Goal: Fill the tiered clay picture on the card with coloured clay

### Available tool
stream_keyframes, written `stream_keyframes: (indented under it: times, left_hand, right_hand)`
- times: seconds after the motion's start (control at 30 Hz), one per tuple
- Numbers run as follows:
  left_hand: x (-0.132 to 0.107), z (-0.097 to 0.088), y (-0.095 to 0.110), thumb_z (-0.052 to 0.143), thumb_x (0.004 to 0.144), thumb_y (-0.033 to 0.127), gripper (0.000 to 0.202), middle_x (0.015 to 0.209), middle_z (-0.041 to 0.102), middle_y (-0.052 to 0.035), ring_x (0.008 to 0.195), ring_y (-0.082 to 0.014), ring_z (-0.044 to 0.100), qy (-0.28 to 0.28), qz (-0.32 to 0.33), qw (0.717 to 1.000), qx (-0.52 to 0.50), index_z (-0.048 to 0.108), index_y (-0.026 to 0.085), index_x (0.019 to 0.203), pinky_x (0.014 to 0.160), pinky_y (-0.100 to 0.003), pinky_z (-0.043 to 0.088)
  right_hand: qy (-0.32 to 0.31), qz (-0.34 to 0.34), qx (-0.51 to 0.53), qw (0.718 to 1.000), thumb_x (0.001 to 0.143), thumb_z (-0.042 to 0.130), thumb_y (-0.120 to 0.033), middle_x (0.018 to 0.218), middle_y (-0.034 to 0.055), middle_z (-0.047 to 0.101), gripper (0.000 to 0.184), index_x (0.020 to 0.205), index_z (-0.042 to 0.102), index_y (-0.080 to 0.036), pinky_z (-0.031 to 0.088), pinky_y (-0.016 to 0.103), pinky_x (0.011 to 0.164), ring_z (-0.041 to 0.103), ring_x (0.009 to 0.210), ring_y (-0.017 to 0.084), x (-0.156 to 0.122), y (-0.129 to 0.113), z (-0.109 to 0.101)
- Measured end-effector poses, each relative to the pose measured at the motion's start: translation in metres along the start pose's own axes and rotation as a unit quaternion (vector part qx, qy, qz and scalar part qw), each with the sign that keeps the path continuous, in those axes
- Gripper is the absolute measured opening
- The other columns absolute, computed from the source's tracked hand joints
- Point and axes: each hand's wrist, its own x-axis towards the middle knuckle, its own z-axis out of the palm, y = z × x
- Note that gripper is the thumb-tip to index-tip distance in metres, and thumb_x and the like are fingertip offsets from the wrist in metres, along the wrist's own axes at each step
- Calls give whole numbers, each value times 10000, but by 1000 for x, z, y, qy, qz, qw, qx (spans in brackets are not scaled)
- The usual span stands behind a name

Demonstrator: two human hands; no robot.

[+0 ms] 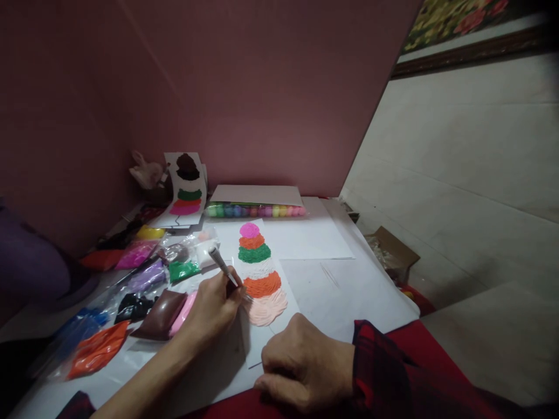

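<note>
My left hand (219,302) pinches a pen-shaped tool (224,266) with a grey patterned handle. The tool's lower end is at the left edge of a pale peach clay patch (266,308), partly hidden by my fingers. That patch is the lowest of several stacked clay bands, in pink, orange, green and white, on a white card (286,291). Ridged strokes texture the clay. Closed into a fist, my right hand (305,364) rests over the card's lower end; nothing shows in it, and a short dark line lies beside it.
Bags of coloured clay (161,314) crowd the left side. A similar clay picture (187,186) leans at the back left. Behind the card lies a pack of coloured clay (257,210). Two thin white sticks (329,274) lie to the right, and a cardboard box (393,250) sits past the table edge.
</note>
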Motion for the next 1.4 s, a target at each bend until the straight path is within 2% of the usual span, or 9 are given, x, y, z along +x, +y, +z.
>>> stream_keyframes:
  times: [0.3, 0.43, 0.63, 0.77, 1.17, 1.4]
  left_hand:
    - [1, -4, -3, 485, 749, 198, 111, 555, 471, 41, 522, -138, 448, 35, 31, 999, 6, 444, 204, 646, 516, -255, 330]
    - [-2, -5, -1, 512, 763, 234, 115, 535, 451, 53, 499, -129, 434, 60, 23, 998, -21, 466, 203, 662, 505, -247, 332]
    - [-7, 10, 3, 513, 785, 249, 120, 580, 533, 28, 554, -142, 505, 2, 8, 996, -93, 490, 201, 677, 510, -238, 365]
    - [-5, 16, -1, 493, 798, 228, 98, 621, 566, 18, 585, -152, 536, -24, 18, 996, -82, 490, 199, 704, 540, -251, 380]
    - [0, 1, -4, 473, 768, 196, 88, 570, 502, 33, 527, -143, 478, -3, 40, 999, 20, 459, 199, 682, 517, -259, 344]
    - [2, -8, -4, 470, 762, 210, 115, 547, 447, 47, 505, -129, 433, 25, 49, 998, 6, 440, 202, 651, 507, -252, 327]
  right_hand:
    - [7, 2, -9, 1000, 845, 542, -307, 569, -3, 647, 264, 627, 581, -164, 303, 207, 478, 519, 490, 82, -1, 1, 2]
    - [5, 0, -12, 1000, 852, 529, -320, 568, -1, 647, 282, 619, 574, -166, 305, 206, 480, 522, 490, 82, -1, 1, 3]
    - [3, 0, -6, 1000, 839, 550, -306, 569, -2, 647, 274, 611, 578, -156, 313, 192, 479, 520, 492, 74, -1, 0, 0]
    - [8, -3, 5, 1000, 839, 557, -298, 570, -3, 645, 270, 612, 577, -153, 321, 185, 486, 519, 498, 72, 0, 0, 0]
    - [11, 0, 4, 1000, 849, 541, -310, 571, -4, 642, 275, 626, 586, -157, 312, 195, 483, 510, 495, 74, -1, 0, 1]
    - [6, 2, -4, 1000, 853, 537, -309, 567, 2, 648, 275, 626, 587, -162, 309, 198, 479, 525, 494, 79, -1, 0, 1]
